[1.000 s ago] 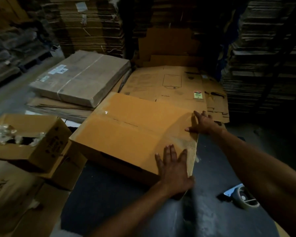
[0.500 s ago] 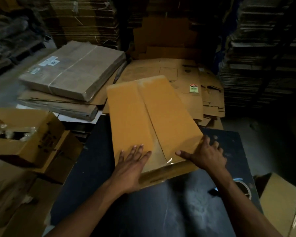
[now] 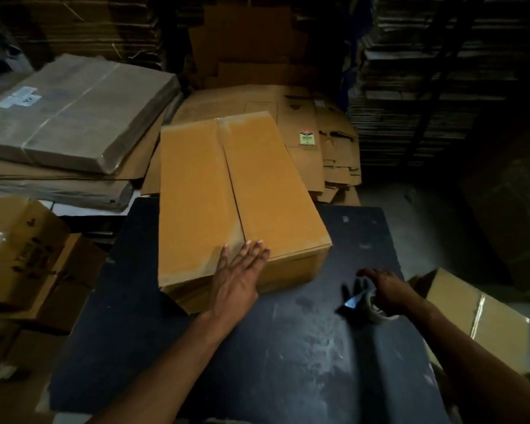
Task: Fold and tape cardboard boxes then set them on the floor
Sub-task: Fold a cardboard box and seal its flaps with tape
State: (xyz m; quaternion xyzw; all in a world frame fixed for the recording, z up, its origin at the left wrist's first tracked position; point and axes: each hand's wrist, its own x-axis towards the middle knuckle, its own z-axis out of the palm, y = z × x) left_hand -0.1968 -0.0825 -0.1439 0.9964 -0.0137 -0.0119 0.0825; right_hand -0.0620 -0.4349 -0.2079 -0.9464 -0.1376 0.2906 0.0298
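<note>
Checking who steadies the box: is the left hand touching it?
Touching. The head view shows the left hand lying flat with straight fingers on the near end of the box.

Box (image 3: pixel 227 197) lies on the table (image 3: pixel 288 347) — tape roll (image 3: pixel 366 304) to its right — flat cardboard (image 3: pixel 306 117) behind

The room was dim, and most of what light there was fell from above onto the top of the box (image 3: pixel 227 194) under my left hand (image 3: pixel 236 280), which showed a warm orange. The stacks of flat cardboard (image 3: pixel 426 87) behind sank into near black. My right hand (image 3: pixel 386 289) and the tape roll (image 3: pixel 371 307) it reached over were smeared by motion blur. The dark table (image 3: pixel 288 362) gave back a dull sheen. Straight edges bowed toward the frame's corners.
</note>
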